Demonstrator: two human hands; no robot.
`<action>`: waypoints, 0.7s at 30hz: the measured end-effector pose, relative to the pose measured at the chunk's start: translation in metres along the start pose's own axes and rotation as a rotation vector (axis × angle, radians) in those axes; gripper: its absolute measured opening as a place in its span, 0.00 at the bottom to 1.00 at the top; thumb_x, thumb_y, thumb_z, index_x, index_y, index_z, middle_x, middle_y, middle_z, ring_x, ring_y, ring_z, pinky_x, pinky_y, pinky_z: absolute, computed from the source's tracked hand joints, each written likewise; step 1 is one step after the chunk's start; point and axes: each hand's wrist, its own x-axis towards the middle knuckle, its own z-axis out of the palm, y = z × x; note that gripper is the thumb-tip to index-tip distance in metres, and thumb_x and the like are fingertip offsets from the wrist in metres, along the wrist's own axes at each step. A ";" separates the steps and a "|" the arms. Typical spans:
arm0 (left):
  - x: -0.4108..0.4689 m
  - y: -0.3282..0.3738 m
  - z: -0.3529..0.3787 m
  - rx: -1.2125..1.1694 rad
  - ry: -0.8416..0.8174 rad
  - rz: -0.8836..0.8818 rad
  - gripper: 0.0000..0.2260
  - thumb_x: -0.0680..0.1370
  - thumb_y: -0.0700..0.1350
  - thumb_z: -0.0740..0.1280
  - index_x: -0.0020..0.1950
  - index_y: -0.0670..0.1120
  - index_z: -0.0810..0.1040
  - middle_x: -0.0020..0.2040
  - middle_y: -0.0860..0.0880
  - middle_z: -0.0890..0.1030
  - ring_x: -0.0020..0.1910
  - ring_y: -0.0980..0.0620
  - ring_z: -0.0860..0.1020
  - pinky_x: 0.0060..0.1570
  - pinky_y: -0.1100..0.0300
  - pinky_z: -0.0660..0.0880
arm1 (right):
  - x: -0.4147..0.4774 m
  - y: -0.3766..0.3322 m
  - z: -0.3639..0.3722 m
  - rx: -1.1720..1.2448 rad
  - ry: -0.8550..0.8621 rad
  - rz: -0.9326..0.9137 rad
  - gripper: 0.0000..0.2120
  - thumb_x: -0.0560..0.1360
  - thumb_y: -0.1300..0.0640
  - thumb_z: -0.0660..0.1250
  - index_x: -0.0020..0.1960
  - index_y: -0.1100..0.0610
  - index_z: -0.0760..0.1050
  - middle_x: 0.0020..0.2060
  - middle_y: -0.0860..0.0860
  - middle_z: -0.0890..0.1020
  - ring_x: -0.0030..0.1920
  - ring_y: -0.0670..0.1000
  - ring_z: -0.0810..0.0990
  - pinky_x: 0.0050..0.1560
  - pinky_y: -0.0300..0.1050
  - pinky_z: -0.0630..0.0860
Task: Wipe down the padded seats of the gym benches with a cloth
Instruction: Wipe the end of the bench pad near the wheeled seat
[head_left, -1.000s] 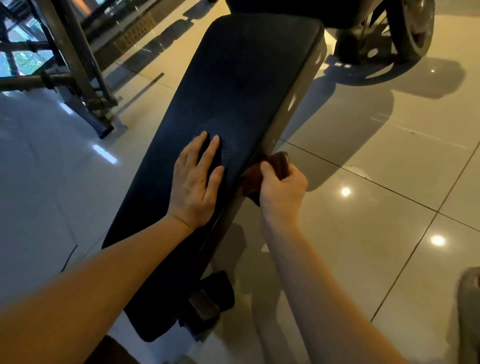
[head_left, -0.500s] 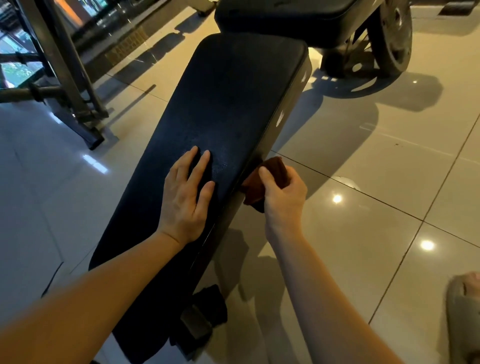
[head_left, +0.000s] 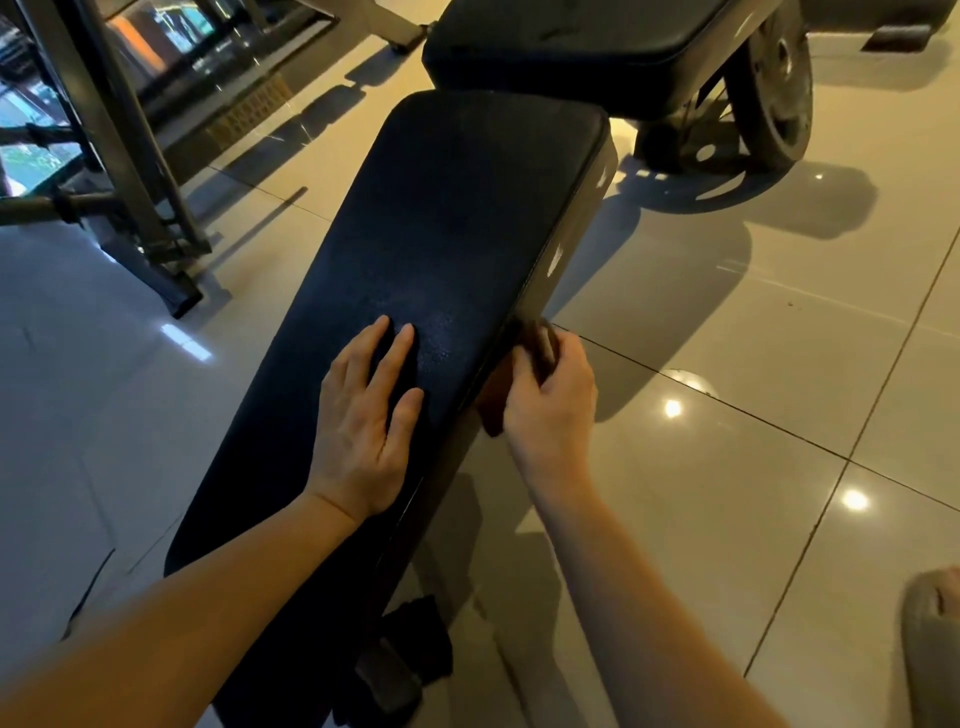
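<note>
One long, black, pebble-grained bench pad (head_left: 457, 208) lies ahead, corners rounded. The left hand (head_left: 363, 421) lies flat on its top, fingers straight. The right hand (head_left: 553, 410), fingers curled, clamps a crumpled reddish-brown cloth (head_left: 492, 400) against the bench's right edge, midway along its length.

Two black bench pads show: the long seat (head_left: 441, 249) and a second pad (head_left: 571, 47) beyond its far end. There are two bare hands, the left hand (head_left: 363, 431) and the right hand (head_left: 556, 405), and one brown cloth (head_left: 491, 402). On the floor are one weight plate (head_left: 774, 88), one metal rack (head_left: 130, 156) and one slippered foot (head_left: 930, 654).
</note>
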 end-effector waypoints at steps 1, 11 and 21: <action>-0.001 0.000 0.000 0.000 0.004 -0.005 0.26 0.84 0.56 0.52 0.81 0.49 0.62 0.81 0.48 0.60 0.79 0.47 0.60 0.76 0.41 0.61 | 0.019 -0.006 -0.004 -0.006 0.021 0.002 0.05 0.82 0.58 0.65 0.57 0.53 0.72 0.44 0.42 0.77 0.45 0.30 0.76 0.44 0.24 0.72; 0.000 -0.001 -0.001 -0.007 -0.010 -0.009 0.26 0.83 0.56 0.53 0.81 0.50 0.62 0.81 0.48 0.59 0.79 0.47 0.59 0.76 0.41 0.60 | -0.009 0.014 -0.002 -0.023 -0.038 -0.015 0.07 0.81 0.61 0.66 0.58 0.56 0.73 0.45 0.44 0.78 0.47 0.33 0.77 0.45 0.27 0.75; 0.000 -0.002 0.000 -0.006 -0.007 -0.001 0.26 0.83 0.56 0.54 0.81 0.50 0.62 0.81 0.48 0.59 0.79 0.47 0.60 0.75 0.39 0.61 | -0.020 0.014 0.000 -0.068 -0.054 -0.038 0.06 0.80 0.59 0.67 0.57 0.55 0.77 0.43 0.43 0.80 0.47 0.36 0.79 0.45 0.28 0.74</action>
